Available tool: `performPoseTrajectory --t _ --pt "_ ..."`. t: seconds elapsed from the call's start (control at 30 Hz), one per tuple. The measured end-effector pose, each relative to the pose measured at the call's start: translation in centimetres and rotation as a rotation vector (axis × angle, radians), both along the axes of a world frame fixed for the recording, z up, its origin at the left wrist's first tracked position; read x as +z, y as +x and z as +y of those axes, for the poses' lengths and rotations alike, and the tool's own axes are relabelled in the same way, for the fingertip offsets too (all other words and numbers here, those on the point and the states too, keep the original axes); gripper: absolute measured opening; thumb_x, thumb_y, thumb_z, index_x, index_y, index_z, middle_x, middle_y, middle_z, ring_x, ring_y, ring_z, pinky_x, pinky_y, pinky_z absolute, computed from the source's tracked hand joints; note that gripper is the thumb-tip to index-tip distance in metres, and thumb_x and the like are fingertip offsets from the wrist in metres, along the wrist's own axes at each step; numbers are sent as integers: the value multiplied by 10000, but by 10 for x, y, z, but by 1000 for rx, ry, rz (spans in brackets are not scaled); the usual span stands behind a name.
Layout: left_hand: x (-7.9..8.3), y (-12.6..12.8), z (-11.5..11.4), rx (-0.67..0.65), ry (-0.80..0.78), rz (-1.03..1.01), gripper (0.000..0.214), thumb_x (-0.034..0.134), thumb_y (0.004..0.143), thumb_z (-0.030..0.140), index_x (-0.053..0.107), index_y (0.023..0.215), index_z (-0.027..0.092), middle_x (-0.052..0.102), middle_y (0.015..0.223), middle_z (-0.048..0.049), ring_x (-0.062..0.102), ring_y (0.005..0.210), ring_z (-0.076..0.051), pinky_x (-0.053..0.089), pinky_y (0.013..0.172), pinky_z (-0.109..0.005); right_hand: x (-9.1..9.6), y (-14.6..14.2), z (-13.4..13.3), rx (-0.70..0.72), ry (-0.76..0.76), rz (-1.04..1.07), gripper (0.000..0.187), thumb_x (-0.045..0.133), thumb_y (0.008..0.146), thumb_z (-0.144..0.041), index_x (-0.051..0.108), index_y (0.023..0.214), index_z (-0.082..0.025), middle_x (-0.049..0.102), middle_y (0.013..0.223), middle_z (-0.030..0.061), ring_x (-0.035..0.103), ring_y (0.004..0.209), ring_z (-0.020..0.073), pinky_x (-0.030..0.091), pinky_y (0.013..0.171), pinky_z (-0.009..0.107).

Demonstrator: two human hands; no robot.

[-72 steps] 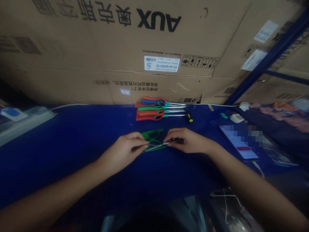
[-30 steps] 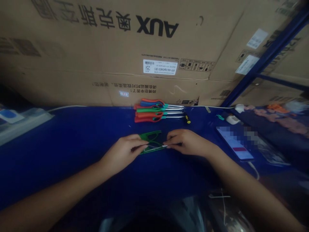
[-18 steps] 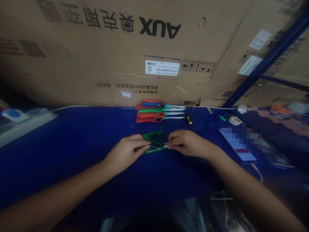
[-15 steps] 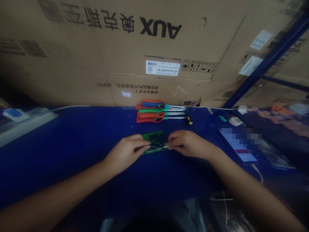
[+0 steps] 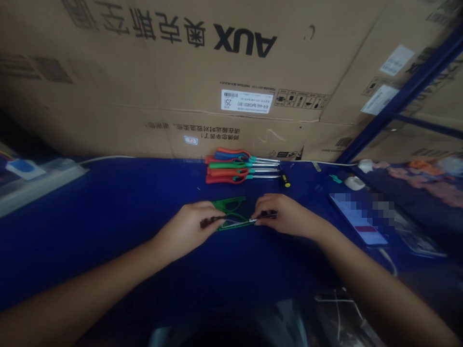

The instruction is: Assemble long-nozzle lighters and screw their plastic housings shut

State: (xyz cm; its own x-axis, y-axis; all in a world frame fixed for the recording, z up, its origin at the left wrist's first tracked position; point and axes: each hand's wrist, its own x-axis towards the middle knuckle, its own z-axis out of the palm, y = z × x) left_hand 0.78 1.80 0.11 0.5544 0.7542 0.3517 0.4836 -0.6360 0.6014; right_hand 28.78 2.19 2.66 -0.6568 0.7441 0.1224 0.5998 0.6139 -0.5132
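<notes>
A green plastic scissor handle piece point(image 5: 231, 210) lies flat on the blue table point(image 5: 108, 212), between my two hands. My left hand point(image 5: 188, 226) is closed in a pinch on a thin dark rod at the piece's left end. My right hand point(image 5: 280, 214) is closed in a pinch on a thin metal part at the piece's right end. A pale thin wire or blade runs across the green piece from one hand to the other.
Several finished scissors point(image 5: 235, 165) with red, green and blue handles lie stacked at the back, against a large cardboard box point(image 5: 202, 72). A small screwdriver point(image 5: 285, 179) lies beside them. A phone point(image 5: 358, 219) lies at the right, a white tray point(image 5: 32, 180) at the far left.
Both hands stay on the green piece. The dark rod now sticks out a little past my left fingers, and the right hand's metal part shows further right.
</notes>
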Motion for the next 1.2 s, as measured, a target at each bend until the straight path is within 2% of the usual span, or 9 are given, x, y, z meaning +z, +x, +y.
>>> performPoseTrajectory --t 0.1,0.27,0.43,0.67,0.93,1.2 --pt "4 -1 -1 -6 -67 -9 167 683 871 205 790 998 204 731 871 -20 652 625 -110 520 569 -210 -2 -3 -1 -74 -110 48 64 745 843 -170 760 903 -189 687 868 15 605 695 110 450 629 232" --pt "6 -1 1 31 -131 -25 157 711 847 212 802 975 206 755 886 -22 672 650 -120 528 577 -210 -3 -4 -4 -75 -132 102 84 716 857 -157 763 924 -178 671 889 25 616 692 101 470 635 219" --pt "4 -1 2 57 -176 -40 121 730 845 212 807 937 204 757 862 -12 683 674 -122 531 611 -208 0 -1 -4 19 -81 92 128 674 906 -186 772 986 -166 679 913 47 640 749 113 488 677 224" --pt "-2 -1 2 54 -146 -63 111 744 858 225 807 949 223 754 877 3 675 693 -114 539 669 -212 2 -1 -5 69 -10 56 138 636 931 -147 773 936 -159 676 853 42 649 755 126 489 705 244" --pt "-2 2 1 65 -126 -71 109 733 869 213 806 949 223 749 870 10 668 683 -106 536 676 -207 2 -5 -5 88 53 39 139 629 939 -158 764 908 -166 682 853 50 657 771 139 500 724 261" --pt "-4 1 4 61 -184 -104 127 725 870 240 811 963 229 759 880 -1 686 696 -116 534 635 -198 2 -3 -7 102 36 11 127 628 943 -158 755 943 -161 681 885 43 657 785 134 490 738 249"
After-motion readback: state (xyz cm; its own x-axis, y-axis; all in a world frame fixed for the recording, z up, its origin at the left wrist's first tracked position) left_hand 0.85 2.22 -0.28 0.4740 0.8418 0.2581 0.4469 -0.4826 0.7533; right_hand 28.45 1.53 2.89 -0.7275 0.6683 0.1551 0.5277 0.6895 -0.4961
